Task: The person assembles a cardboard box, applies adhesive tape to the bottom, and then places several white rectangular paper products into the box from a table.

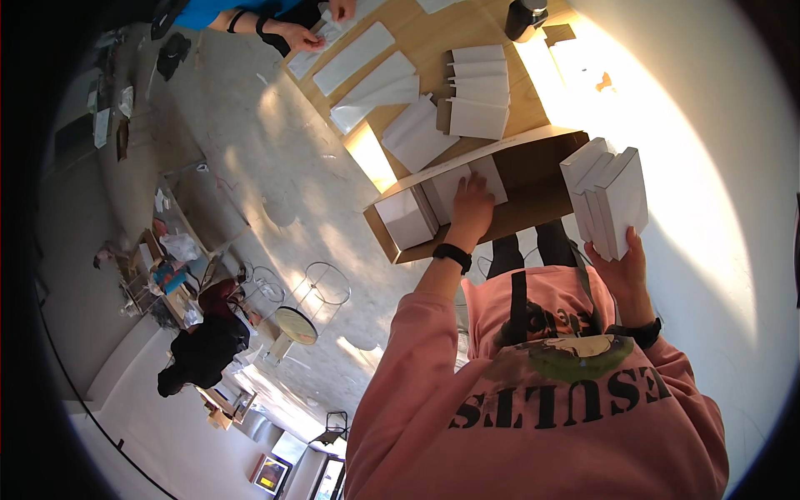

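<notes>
My left hand [472, 208] reaches into an open brown cardboard box [533, 167] and rests flat on a white flat box [461, 181] lying inside it. Another white box [405, 218] sits in the left end of the cardboard box. My right hand [621, 265] holds a stack of three white boxes [607, 193] upright, to the right of the cardboard box. Both wrists carry black bands, and my sleeves are pink.
A wooden table [433, 42] beyond the cardboard box carries several folded white boxes [477, 92] and flat white sheets [354, 57]. Another person's hands [304, 35] handle a white piece at its far left. A dark bottle [525, 17] stands at the back. Stools [321, 283] stand on the floor at left.
</notes>
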Demonstrator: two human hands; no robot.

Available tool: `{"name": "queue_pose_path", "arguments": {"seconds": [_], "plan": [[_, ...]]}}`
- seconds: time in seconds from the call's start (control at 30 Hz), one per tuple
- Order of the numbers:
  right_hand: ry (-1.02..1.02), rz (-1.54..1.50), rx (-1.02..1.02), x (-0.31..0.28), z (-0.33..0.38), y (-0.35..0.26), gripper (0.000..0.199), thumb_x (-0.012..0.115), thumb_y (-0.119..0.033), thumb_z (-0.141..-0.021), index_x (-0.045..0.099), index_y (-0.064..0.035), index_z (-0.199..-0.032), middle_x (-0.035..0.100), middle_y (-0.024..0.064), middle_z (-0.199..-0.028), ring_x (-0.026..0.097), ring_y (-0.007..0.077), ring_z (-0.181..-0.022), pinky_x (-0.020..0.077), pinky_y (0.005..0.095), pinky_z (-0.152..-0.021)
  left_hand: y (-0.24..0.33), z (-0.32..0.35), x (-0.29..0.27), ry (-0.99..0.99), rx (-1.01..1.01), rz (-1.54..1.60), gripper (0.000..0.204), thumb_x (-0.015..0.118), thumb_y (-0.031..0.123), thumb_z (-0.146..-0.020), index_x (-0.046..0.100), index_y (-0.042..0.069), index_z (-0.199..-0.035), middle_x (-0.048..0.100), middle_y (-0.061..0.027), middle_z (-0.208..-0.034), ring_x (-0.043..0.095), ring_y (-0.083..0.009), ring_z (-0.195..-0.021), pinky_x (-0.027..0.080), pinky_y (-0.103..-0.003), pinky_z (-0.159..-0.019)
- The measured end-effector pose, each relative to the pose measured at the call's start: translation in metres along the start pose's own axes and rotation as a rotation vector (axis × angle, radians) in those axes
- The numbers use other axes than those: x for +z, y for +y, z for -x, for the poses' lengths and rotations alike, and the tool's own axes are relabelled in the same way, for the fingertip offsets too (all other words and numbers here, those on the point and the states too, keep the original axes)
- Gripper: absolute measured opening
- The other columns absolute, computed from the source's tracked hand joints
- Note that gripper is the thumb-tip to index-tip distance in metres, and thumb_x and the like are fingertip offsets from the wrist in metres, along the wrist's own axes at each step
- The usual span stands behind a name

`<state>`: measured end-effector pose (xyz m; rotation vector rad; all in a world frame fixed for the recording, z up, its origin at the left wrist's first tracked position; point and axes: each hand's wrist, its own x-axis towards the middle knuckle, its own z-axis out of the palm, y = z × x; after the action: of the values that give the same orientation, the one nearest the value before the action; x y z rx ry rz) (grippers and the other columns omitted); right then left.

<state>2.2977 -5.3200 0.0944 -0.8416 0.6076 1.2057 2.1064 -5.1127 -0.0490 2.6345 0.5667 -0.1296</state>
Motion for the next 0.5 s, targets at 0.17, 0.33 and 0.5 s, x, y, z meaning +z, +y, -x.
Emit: {"name": "queue_pose_path", "arguments": {"seconds": [0.17,0.33,0.5], "plan": [[-0.018,0.062,0.02,0.006,0.001,0.002,0.051,0.063,-0.035,-0.08,0.044,-0.0104,-0.12,0.051,0.0065,-0.115,0.049,0.0226,-0.106,0.0436,0.0382,-0.086,-0.022,0.014,-0.005,-0.282,-0.068,-0.144,0.021,0.056,0.009,-0.072,0.067,0.01,-0.089,0.047,-0.0121,-0.126,0.034,-0.028,-0.126,0.027,-0.046,-0.103],[-0.033,0.134,0.105,0.02,-0.007,0.016,0.052,0.064,-0.034,-0.08,0.044,-0.007,-0.119,0.052,0.0075,-0.112,0.051,0.0219,-0.104,0.045,0.0356,-0.084,-0.02,0.037,-0.019,-0.136,-0.19,0.377,0.04,0.062,0.007,-0.068,0.059,0.009,-0.108,0.044,-0.0124,-0.13,0.031,-0.0286,-0.128,0.026,-0.044,-0.105],[-0.181,0.3,0.161,0.038,-0.01,0.034,0.061,0.067,-0.035,-0.076,0.041,-0.0048,-0.122,0.05,0.0087,-0.115,0.05,0.0229,-0.106,0.0432,0.036,-0.087,0.059,0.028,-0.087,-0.077,-0.256,1.711,0.078,0.073,0.009,-0.067,0.032,0.007,-0.133,0.041,-0.0072,-0.132,0.03,-0.0226,-0.129,0.027,-0.039,-0.105]]}}
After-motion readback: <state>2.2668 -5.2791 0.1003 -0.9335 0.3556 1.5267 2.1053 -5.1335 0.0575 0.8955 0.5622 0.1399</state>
